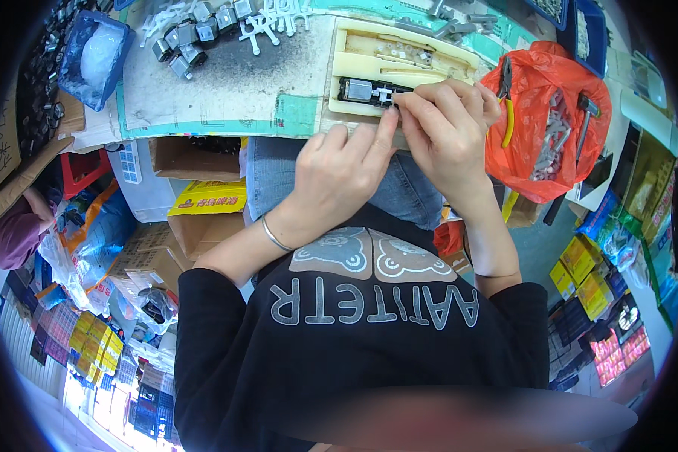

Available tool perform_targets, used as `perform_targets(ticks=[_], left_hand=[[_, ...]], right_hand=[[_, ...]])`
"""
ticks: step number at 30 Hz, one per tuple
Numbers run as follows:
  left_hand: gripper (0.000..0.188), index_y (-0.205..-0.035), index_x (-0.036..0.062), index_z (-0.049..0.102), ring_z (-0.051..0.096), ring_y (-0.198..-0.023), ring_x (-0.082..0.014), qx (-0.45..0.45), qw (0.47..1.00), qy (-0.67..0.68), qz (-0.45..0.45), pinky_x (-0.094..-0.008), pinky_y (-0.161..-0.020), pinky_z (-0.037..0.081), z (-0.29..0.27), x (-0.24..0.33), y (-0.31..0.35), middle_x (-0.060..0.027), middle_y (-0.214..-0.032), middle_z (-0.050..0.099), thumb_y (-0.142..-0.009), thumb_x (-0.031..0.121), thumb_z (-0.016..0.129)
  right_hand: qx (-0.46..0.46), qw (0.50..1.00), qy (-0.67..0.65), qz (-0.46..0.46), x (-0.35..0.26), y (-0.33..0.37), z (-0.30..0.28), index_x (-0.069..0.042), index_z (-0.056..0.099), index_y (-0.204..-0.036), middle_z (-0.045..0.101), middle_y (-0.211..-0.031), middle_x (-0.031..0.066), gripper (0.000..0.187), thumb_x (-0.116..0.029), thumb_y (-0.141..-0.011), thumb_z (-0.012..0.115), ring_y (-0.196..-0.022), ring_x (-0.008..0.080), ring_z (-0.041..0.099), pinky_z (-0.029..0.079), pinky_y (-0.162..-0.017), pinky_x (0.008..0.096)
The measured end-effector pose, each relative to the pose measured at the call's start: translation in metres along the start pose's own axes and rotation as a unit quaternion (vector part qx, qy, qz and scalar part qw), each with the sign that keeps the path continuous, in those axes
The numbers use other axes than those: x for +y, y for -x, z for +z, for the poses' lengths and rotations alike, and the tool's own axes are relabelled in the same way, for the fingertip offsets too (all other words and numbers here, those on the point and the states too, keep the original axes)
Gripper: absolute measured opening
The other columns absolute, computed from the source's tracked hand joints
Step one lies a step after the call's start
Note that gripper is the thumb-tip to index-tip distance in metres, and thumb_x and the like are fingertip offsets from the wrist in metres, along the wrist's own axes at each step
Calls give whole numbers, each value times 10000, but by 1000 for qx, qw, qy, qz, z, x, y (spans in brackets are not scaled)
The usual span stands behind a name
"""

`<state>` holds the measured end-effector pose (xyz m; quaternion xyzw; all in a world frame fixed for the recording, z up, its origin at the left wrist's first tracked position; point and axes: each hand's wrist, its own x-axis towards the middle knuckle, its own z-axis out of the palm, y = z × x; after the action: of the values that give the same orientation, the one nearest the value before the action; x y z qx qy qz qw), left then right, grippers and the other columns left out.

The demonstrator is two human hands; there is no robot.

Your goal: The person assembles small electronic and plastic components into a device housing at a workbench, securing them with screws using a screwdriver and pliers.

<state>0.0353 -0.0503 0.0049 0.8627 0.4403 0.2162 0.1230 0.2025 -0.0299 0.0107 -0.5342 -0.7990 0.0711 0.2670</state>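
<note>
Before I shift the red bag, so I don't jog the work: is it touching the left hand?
Apart. The head view shows the right hand and blue jeans between the left hand and red bag.

In front of me, the tray [354, 38] lies on the table [226, 90], the assembly [359, 90] in its near compartment and small parts [407, 53] in the far one. My left hand [346, 162] is at the tray's near side; my right hand [448, 124] reaches over its near right corner. Farther left on the table I have blocks [206, 29], with forked pieces [260, 34] just right of them and a bin [83, 94] well to their left. To my right is a bag [512, 169]: pliers [506, 87] at its left side, fittings [554, 143] inside, a hammer [589, 107] at its right.
</note>
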Motion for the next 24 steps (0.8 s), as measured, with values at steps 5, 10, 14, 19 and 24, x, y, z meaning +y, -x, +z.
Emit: perform_targets(ticks=[5, 10, 14, 19, 24], left_hand=[[476, -1158, -21, 593, 488, -616, -135, 4, 998, -65, 6, -247, -521, 378, 12, 6, 2, -11, -702, 459, -710, 137, 563], [474, -1142, -24, 598, 490, -598, -132, 25, 997, -76, 8, -250, -512, 382, 14, 8, 1, -13, -690, 457, -698, 139, 564], [424, -1105, -7, 615, 496, -573, -130, 47, 998, -13, 36, -258, -499, 390, 12, -1, -3, -16, -674, 461, -707, 138, 616], [361, -1055, 36, 638, 499, -521, -136, 100, 995, -11, 26, -268, -484, 396, -7, -23, -4, -6, -637, 472, -719, 157, 695], [252, -928, 48, 662, 492, -475, -185, 132, 991, -10, 22, -316, -436, 375, -13, -29, -21, -31, -579, 487, -699, 126, 733]], right_hand=[[-19, 1000, 14, -10, -4, -3, -7, -136, 685, -882, 613, -819, -27, 185, -90, -704, 708, -879, 177, 555, 295, -901, 379], [-35, 999, 37, 12, -12, -4, -11, -138, 683, -891, 614, -833, -23, 188, -92, -710, 703, -893, 175, 555, 288, -925, 383], [-53, 998, 28, 20, -8, -2, -10, -144, 668, -919, 594, -862, -14, 199, -138, -721, 688, -914, 174, 546, 259, -951, 412], [22, 999, -28, 40, 24, -12, -34, -129, 668, -1050, 641, -944, 18, 290, -217, -777, 708, -925, 175, 560, 280, -933, 375], [78, 989, 103, 75, 100, -69, -77, -119, 680, -1018, 652, -1004, 61, 278, -315, -824, 642, -1006, 219, 568, 353, -891, 405]])
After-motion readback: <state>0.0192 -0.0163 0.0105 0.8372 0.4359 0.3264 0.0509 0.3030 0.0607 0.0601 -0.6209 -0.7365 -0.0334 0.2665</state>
